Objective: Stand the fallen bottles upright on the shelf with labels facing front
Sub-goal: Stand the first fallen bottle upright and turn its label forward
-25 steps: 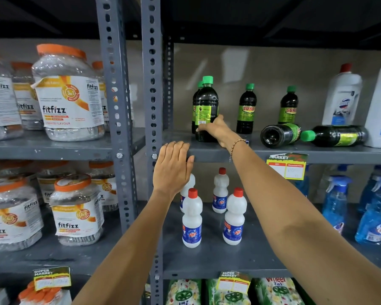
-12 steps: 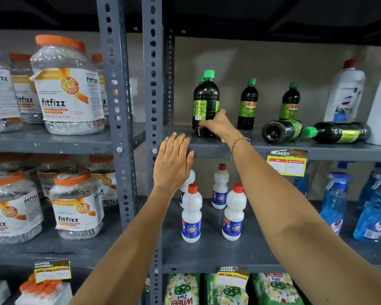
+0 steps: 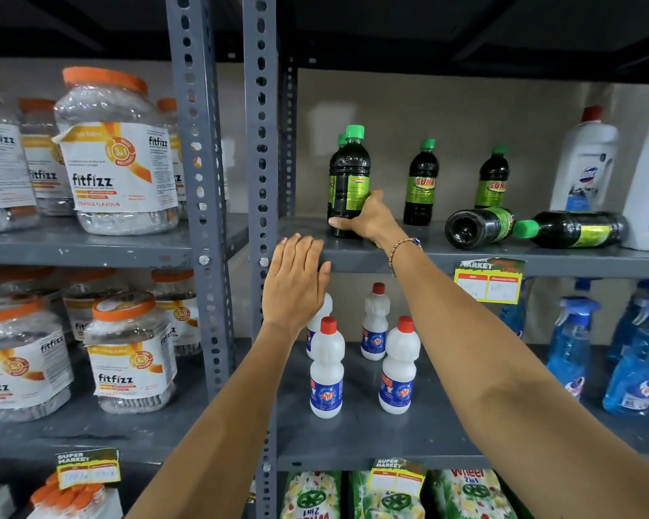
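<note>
A dark green-capped bottle (image 3: 349,174) stands upright at the left of the grey upper shelf (image 3: 439,258), its label turned sideways. My right hand (image 3: 368,219) grips its lower half. Another green cap peeks from behind it. Two more such bottles (image 3: 423,181) (image 3: 493,179) stand upright with "SUNNY" labels to the front. Two bottles lie fallen on the shelf: one (image 3: 478,227) shows its base, the other (image 3: 574,229) points its cap left. My left hand (image 3: 295,282) rests flat and open against the shelf's front edge.
Large white jugs (image 3: 585,162) stand at the shelf's right end. A grey perforated upright (image 3: 261,144) borders the left. Small white red-capped bottles (image 3: 326,368) and blue spray bottles (image 3: 570,350) fill the shelf below. Orange-lidded jars (image 3: 117,155) fill the left bay.
My right hand has turned the upright bottle, and its grip has slid around the bottle's lower half. The left hand stays on the shelf edge.
</note>
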### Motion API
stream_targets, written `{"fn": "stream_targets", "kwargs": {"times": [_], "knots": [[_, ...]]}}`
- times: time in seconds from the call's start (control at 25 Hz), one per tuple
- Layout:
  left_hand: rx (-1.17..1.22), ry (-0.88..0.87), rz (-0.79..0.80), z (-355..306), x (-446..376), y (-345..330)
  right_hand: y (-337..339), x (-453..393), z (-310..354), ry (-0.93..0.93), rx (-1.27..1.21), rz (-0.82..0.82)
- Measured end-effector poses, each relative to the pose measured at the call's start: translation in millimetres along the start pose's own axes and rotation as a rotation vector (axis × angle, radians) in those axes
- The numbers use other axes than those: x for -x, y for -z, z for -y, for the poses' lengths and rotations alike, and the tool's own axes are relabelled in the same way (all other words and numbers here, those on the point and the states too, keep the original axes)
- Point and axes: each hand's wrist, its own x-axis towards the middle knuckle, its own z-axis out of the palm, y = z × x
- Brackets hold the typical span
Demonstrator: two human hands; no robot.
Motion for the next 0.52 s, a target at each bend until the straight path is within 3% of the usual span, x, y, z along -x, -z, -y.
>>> {"fn": "stream_targets", "kwargs": {"times": [0.52], "knots": [[0.011,-0.009,0.001,1.6,0.0,-1.4,-7.9,-28.0,-14.6,-0.038,-0.062,0.102]]}}
